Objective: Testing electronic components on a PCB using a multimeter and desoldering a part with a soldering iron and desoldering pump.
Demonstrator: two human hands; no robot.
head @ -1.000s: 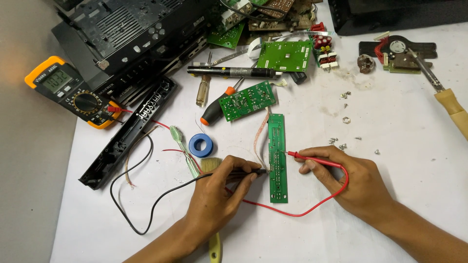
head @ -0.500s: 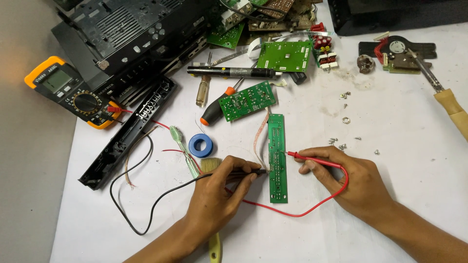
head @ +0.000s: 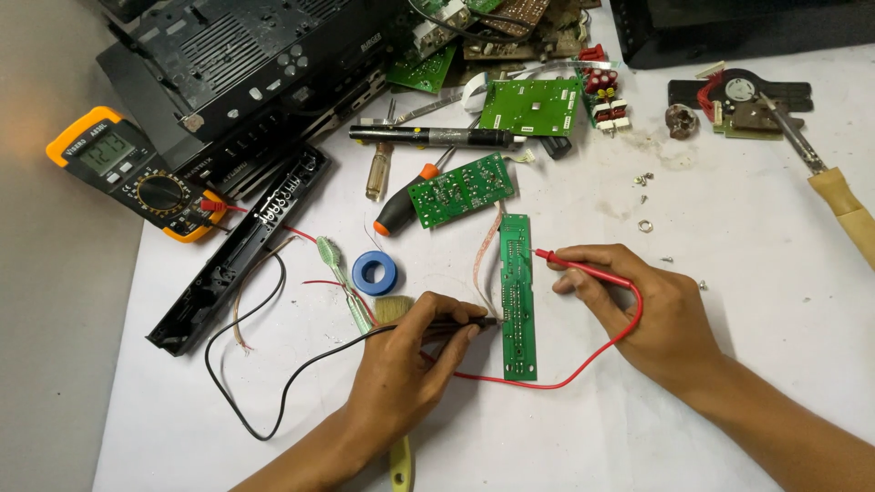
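White desk [head: 747, 237] carrying three green boards.
Left hand [head: 401, 364] pinching one black probe [head: 456, 325], right hand [head: 652, 310] pinching one red probe [head: 583, 267], both touching the long board [head: 517, 296] lying lengthwise away from the person.

multimeter [head: 137, 173] far left of circuit board [head: 517, 301]

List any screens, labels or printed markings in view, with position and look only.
Multimeter: far left, yellow-and-black case, grey rectangular screen showing digits, round dial below.
Black panel: long strip left of centre, white lettering along it.
Black casing: top left, small white marking near its edge.
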